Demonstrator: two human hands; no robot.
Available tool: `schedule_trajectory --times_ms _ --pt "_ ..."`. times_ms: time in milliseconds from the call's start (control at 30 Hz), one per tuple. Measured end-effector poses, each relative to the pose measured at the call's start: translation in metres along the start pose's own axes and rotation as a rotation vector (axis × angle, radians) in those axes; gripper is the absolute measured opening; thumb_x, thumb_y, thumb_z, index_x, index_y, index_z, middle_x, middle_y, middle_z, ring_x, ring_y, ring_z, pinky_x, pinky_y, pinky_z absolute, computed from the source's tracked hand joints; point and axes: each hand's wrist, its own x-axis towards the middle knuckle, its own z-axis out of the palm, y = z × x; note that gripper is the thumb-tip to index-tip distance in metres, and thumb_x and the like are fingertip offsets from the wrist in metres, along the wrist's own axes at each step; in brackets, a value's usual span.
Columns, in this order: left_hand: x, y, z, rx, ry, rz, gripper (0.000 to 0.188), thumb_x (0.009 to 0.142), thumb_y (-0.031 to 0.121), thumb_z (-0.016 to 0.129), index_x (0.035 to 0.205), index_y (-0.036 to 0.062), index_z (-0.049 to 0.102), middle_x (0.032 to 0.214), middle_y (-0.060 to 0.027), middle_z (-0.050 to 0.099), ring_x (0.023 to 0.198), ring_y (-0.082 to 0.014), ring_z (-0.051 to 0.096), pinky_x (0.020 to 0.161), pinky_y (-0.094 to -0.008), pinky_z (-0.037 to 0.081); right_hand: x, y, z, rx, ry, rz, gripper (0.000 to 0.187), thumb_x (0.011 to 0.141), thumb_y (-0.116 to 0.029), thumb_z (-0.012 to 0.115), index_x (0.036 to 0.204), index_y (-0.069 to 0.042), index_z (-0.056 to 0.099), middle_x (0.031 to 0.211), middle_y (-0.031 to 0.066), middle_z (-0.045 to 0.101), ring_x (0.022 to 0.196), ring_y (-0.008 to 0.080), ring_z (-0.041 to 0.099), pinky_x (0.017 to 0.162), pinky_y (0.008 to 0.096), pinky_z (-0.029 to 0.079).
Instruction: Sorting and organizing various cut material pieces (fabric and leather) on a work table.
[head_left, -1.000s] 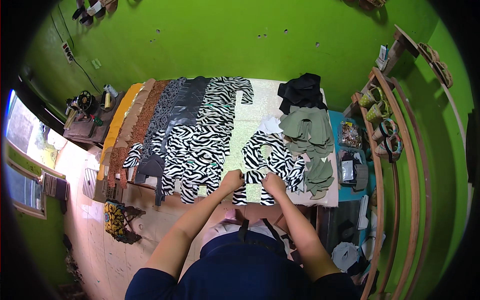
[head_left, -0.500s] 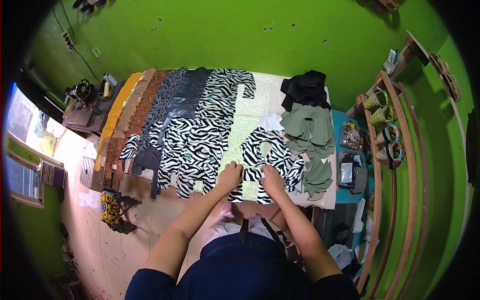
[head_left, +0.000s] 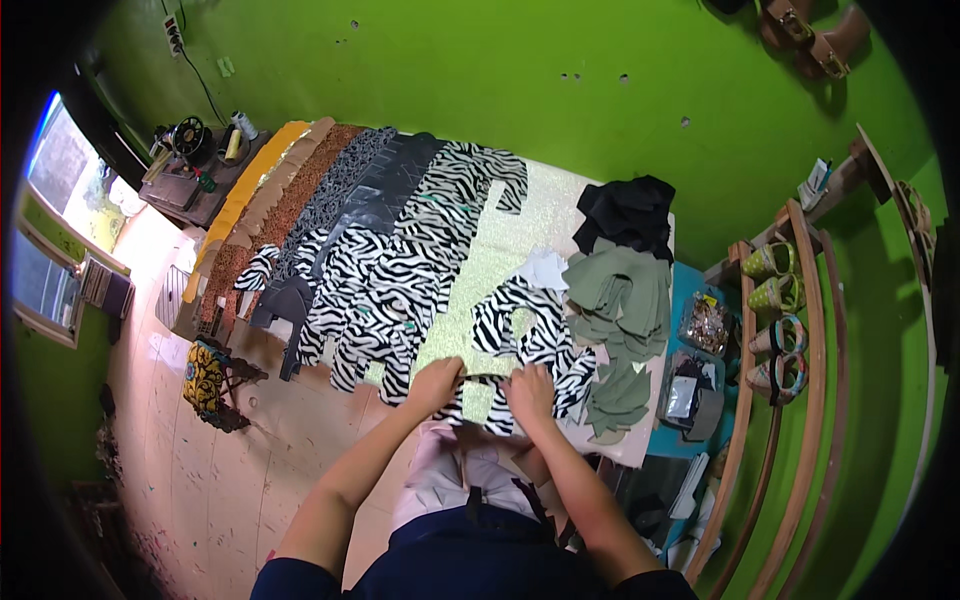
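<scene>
At the table's near edge, my left hand and my right hand are closed on a zebra-print cut piece, one at each side of its upper edge. The piece looks like fabric or soft sheet, and its two lower parts hang toward me with a gap between them. Just beyond my right hand lie more loose zebra-print pieces, some with curved cut-outs. A larger spread of overlapping zebra-print pieces covers the table left of my hands. My fingertips are partly hidden by the hands themselves.
Rows of yellow, brown and grey pieces fill the table's left side. Green pieces and a black pile lie at right. A wooden rack with sandals stands further right. A patterned stool is on the floor at left.
My view has turned slightly. Both hands have drawn closer to me with the zebra-print piece still between them, and its band between the hands now shows narrower.
</scene>
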Motion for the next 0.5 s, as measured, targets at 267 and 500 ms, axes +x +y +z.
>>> schedule_trajectory --times_ms 267,500 --pt "0.055 -0.011 -0.044 -0.364 0.014 -0.236 0.029 0.082 0.016 0.059 0.103 0.0019 0.044 0.088 -0.0193 0.058 0.078 -0.0335 0.058 0.066 -0.0355 0.046 0.060 0.025 -0.013 0.537 -0.165 0.243 0.027 0.080 -0.028 0.060 0.082 -0.002 0.056 0.068 0.0131 0.060 0.063 0.0278 0.059 0.057 0.0354 0.045" --pt "0.232 -0.047 -0.076 -0.347 0.188 -0.154 0.035 0.078 0.010 0.061 0.108 0.0013 0.044 0.086 -0.0220 0.058 0.079 -0.0366 0.057 0.069 -0.0388 0.044 0.242 0.046 -0.008 0.605 0.206 0.348 0.021 0.077 -0.022 0.063 0.084 -0.002 0.059 0.073 0.0137 0.063 0.066 0.0255 0.061 0.061 0.0337 0.047"
